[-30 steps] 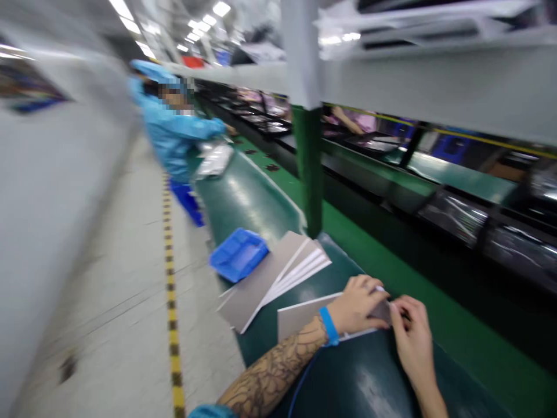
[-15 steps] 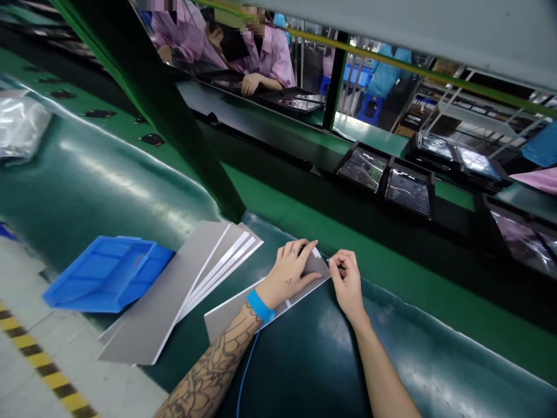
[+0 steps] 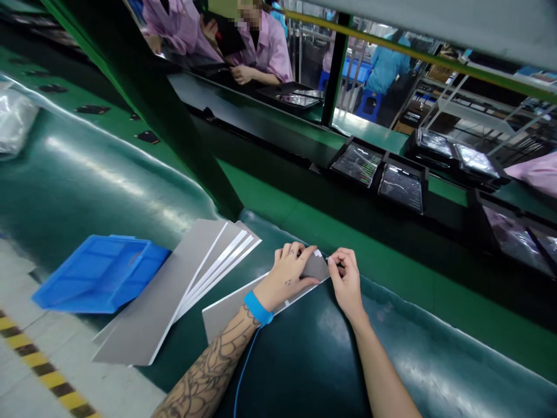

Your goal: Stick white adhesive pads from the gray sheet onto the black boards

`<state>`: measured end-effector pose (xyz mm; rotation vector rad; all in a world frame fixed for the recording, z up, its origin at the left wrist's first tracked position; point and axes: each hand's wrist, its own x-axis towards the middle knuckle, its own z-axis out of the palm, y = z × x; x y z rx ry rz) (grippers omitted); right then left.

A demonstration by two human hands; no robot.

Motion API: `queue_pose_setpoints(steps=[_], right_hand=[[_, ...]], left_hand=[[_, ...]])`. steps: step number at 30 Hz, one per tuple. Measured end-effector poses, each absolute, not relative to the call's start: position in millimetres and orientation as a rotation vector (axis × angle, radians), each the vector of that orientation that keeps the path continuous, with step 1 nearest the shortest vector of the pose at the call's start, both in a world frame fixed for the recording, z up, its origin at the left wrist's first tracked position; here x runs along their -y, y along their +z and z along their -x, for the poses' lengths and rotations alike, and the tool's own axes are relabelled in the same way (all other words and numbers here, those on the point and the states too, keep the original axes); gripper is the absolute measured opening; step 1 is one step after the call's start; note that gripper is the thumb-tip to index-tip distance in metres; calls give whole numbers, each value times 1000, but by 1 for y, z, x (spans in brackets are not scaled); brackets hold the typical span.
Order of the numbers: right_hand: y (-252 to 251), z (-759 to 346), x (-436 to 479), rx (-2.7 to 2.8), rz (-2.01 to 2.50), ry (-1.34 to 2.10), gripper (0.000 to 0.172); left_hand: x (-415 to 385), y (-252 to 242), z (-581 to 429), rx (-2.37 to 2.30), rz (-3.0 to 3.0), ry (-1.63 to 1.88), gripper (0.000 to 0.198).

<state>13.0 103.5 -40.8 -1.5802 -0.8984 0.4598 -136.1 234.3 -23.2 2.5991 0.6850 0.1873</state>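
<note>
My left hand (image 3: 287,273), with a blue wrist strap (image 3: 259,309) and cord, rests on a grey panel (image 3: 232,305) with white edges. Its thumb and index finger are spread across the panel, and the other fingers bend near the far edge. A small white tab (image 3: 318,253) shows by the index fingertip. At the panel's right corner, my right hand (image 3: 347,276) is closed in a pinch. A tiny pale bit shows at its fingertips, too small to name. To the left lies a fanned stack of similar grey panels (image 3: 174,278).
A blue plastic bin (image 3: 100,278) stands left of the stack on the green mat (image 3: 108,191). Beyond, a green line carries black trays (image 3: 402,186) with film-covered parts. A dark post (image 3: 187,139) rises behind the panels. Co-workers in pink sit across; a plastic bag (image 3: 15,125) lies far left.
The view has shifted slightly. Both hands keep nearly the same place at the panel, with my right hand still pinched at its corner. A co-worker's hand across the line has moved a little.
</note>
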Motion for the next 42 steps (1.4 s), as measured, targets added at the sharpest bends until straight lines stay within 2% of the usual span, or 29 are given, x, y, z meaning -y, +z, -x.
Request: queue_pose_setpoints(steps=[6,16,42], right_hand=[[-41,-13,-104,881,1568,424,25],[-40,-13,-104,869,1568,408,24],[-43,-13,-104,893,1575,379,24]], left_hand=[[-236,-26,136,-585,-2491,318,82],[-238,-25,135,-501,-2511,390,64],[-229,-21,130,-561,-2591,396,43]])
